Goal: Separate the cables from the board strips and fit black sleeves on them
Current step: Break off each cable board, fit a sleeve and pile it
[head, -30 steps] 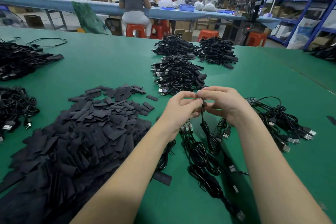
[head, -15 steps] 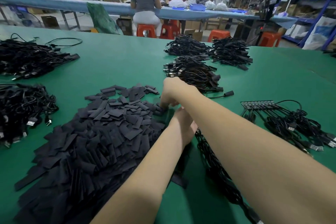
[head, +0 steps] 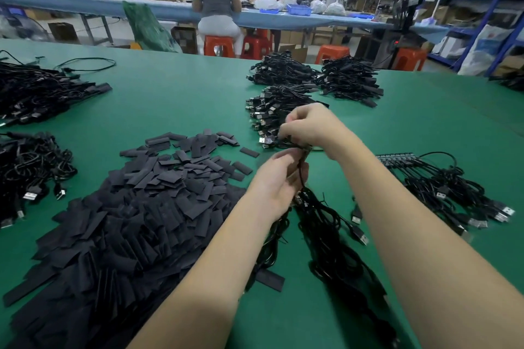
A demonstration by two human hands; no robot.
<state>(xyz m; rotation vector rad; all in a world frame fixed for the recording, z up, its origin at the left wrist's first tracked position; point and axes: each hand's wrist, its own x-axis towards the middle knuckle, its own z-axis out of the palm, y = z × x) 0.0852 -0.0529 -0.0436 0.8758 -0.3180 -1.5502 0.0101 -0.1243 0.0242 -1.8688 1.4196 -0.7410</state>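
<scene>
Right hand (head: 307,127) back from sleeve pile (head: 136,207); fingers of both hands, left hand (head: 279,178) included, grip one cable (head: 302,170). Sleeving likely next.

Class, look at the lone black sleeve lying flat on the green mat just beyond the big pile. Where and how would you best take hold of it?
Pinch the lone sleeve across its two long edges near the middle, coming straight down from above. It lies flat on the green mat, apart from the sleeve pile, so both long edges are free. Being thin, it likely needs fingertips to lift an edge.

No readable text, label, brand or number shows on anything in view
</scene>
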